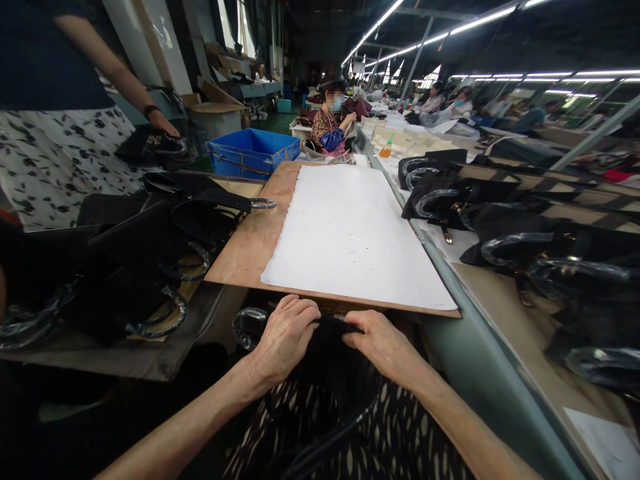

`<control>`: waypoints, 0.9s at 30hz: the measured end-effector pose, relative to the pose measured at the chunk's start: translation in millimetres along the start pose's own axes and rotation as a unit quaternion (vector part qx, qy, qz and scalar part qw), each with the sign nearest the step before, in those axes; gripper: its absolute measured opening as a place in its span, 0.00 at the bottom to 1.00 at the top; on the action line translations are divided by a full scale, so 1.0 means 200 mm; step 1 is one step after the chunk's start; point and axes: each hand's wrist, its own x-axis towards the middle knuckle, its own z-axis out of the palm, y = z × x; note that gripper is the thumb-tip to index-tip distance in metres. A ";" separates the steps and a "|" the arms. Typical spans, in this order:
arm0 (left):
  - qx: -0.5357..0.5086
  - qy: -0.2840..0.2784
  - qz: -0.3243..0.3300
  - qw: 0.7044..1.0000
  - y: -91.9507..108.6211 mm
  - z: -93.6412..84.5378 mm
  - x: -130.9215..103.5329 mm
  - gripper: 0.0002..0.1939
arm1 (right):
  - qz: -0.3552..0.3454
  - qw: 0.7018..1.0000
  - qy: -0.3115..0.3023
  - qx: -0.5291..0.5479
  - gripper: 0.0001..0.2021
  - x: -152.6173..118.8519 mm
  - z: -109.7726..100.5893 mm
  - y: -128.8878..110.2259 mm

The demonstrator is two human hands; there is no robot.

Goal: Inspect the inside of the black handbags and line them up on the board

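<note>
A black handbag [334, 357] rests over my lap, just below the near edge of the board. My left hand [287, 333] is closed on the left part of its upper edge. On the right part of that same edge, my right hand [377, 340] pinches the black material between thumb and fingers. One plastic-wrapped handle [249, 327] sticks out to the left of my left hand. The lower part of the bag blends into shadow and my patterned clothing, so its outline there is hard to make out.
White paper [355, 233] covers most of a wooden board [245, 250] ahead. Black bags with wrapped handles lie on the left table [150, 357] and along the right bench [493, 300]. A blue crate [250, 150] stands beyond. At left, a person's hand [164, 125] touches a bag.
</note>
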 end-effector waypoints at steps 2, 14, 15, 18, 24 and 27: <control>-0.018 -0.004 -0.001 1.000 0.01 0.01 0.01 0.06 | -0.006 1.000 -0.001 0.007 0.04 0.00 0.00 0.01; -0.099 -0.148 -0.062 0.982 0.06 -0.09 0.04 0.06 | -0.039 0.999 -0.008 0.023 0.07 0.02 0.01 0.04; -0.100 -0.146 -0.065 0.982 0.06 -0.09 0.04 0.06 | -0.044 0.999 -0.006 0.026 0.07 0.02 0.01 0.04; -0.104 -0.109 -0.084 0.985 0.06 -0.08 0.05 0.05 | -0.049 0.998 0.001 0.024 0.06 0.02 0.01 0.03; -0.113 -0.061 -0.055 0.990 0.05 -0.01 0.05 0.05 | -0.041 0.999 0.008 0.013 0.07 0.03 0.01 0.04; -0.107 -0.033 -0.058 0.992 0.06 0.03 0.05 0.07 | -0.037 0.999 0.016 0.013 0.07 0.02 0.02 0.04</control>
